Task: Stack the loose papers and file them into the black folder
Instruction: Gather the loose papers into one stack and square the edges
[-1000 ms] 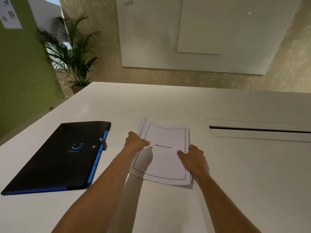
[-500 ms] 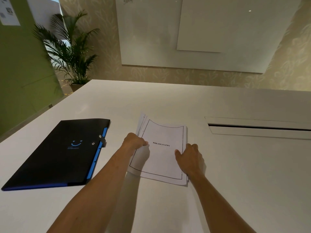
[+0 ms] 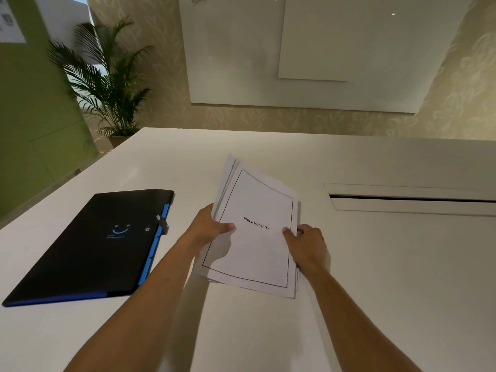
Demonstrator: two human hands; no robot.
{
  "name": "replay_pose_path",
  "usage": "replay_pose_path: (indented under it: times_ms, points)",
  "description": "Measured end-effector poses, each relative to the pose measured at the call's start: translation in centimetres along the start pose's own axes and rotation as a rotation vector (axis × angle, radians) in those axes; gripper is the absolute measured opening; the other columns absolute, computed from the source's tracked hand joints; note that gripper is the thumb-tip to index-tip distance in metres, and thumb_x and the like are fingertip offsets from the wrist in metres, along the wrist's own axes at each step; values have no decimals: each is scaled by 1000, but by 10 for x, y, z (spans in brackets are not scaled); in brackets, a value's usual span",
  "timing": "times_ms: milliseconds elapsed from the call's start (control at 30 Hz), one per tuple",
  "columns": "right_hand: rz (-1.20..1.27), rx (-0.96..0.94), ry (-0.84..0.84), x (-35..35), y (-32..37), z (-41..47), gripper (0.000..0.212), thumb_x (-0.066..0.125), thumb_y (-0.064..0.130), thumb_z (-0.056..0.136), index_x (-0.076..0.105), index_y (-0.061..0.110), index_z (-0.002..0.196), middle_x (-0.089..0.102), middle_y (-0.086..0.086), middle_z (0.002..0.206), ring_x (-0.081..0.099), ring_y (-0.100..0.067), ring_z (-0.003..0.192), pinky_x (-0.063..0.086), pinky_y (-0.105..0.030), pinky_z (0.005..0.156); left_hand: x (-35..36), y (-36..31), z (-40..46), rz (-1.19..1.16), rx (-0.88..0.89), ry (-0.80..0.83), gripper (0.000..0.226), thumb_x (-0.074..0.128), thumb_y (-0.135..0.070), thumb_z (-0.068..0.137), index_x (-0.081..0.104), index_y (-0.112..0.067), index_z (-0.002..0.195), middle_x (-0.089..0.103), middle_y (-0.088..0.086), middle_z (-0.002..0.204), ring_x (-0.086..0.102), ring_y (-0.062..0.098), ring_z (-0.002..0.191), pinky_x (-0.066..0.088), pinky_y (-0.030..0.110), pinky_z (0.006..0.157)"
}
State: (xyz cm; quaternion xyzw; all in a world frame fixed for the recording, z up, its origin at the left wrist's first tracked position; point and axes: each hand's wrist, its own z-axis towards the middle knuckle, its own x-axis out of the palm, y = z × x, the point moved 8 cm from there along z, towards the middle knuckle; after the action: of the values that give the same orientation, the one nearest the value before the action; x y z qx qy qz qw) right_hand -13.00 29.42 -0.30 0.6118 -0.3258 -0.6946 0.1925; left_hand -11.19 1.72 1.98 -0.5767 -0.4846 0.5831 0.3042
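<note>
A stack of white papers (image 3: 257,245) is raised off the white table (image 3: 402,291), far end tilted up; the top sheet has a black border and reads BIBLIOGRAPHY. My left hand (image 3: 206,229) grips the stack's left edge, thumb on top. My right hand (image 3: 308,245) grips its right edge. Sheet edges fan out unevenly at the upper left. The black folder (image 3: 88,248) with blue side tabs and a blue smile mark lies shut on the table, left of my left forearm.
A long cable slot (image 3: 413,200) is set into the table at the right. A potted palm (image 3: 107,84) stands past the table's far left corner, by a green wall. A whiteboard (image 3: 308,49) hangs on the far wall.
Both hands have lifted the paper stack off the table; its far end now tilts upward. The folder has not moved.
</note>
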Motion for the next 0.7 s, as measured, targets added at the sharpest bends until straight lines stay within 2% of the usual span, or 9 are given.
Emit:
replay_pose_path:
  times_ms: [100, 167, 233, 300, 367, 433, 533, 600, 700]
  points:
    - [418, 73, 86, -4, 1, 8, 37, 63, 57, 79, 66, 22, 90, 69, 7, 80, 68, -19, 75, 51, -30, 64, -2, -19, -17, -77, 107, 28, 46, 77, -18, 80, 52, -20, 118, 64, -4, 102, 62, 22, 101, 50, 25, 75]
    - [813, 93, 216, 1, 9, 14, 32, 73, 34, 83, 67, 13, 108, 75, -1, 95, 72, -23, 89, 57, -38, 81, -3, -29, -25, -125, 155, 60, 40, 76, -20, 81, 53, -23, 114, 65, -6, 96, 65, 19, 92, 50, 20, 64]
    - [1010, 27, 287, -3, 20, 16, 37, 73, 20, 85, 64, 9, 120, 75, -7, 109, 71, -26, 101, 53, -49, 95, -4, -38, -31, -149, 188, 82, 39, 74, -22, 81, 54, -27, 114, 67, -7, 100, 66, 18, 93, 52, 20, 63]
    - [971, -97, 251, -17, 30, 20, 34, 70, 14, 86, 64, 12, 119, 74, -7, 112, 70, -27, 104, 52, -53, 96, -9, -49, -36, -148, 232, 76, 38, 74, -23, 81, 54, -29, 114, 68, -8, 101, 67, 15, 92, 54, 21, 65]
    - [910, -227, 171, -41, 44, 21, 30, 69, 10, 88, 65, 14, 117, 74, -6, 112, 70, -26, 104, 53, -52, 94, -13, -61, -38, -164, 275, 69, 44, 74, -23, 81, 55, -24, 120, 69, -5, 106, 68, 16, 96, 58, 29, 75]
    - [883, -325, 97, -65, 61, 19, 31, 69, 9, 88, 63, 12, 119, 73, -6, 112, 70, -24, 103, 55, -48, 92, -19, -73, -39, -200, 307, 46, 50, 75, -20, 80, 55, -21, 125, 70, -3, 110, 68, 16, 99, 58, 39, 85]
    - [872, -428, 21, -97, 85, 12, 36, 69, 10, 88, 60, 8, 122, 72, -5, 112, 71, -21, 101, 58, -41, 87, -30, -94, -40, -252, 373, -1, 57, 78, -22, 78, 54, -16, 129, 69, 3, 115, 68, 23, 103, 56, 48, 89]
    - [886, -469, -10, -114, 95, 6, 40, 69, 13, 86, 57, 8, 124, 71, -5, 113, 71, -19, 100, 59, -36, 83, -34, -110, -43, -274, 430, -21, 64, 80, -32, 74, 52, -18, 130, 67, 3, 118, 67, 24, 106, 56, 49, 88]
    - [909, -487, 12, -122, 98, 2, 49, 72, 18, 79, 53, 12, 123, 68, -5, 115, 69, -19, 101, 58, -31, 79, -41, -122, -50, -342, 484, -69, 70, 82, -40, 69, 51, -23, 129, 66, -1, 117, 67, 21, 106, 58, 42, 85]
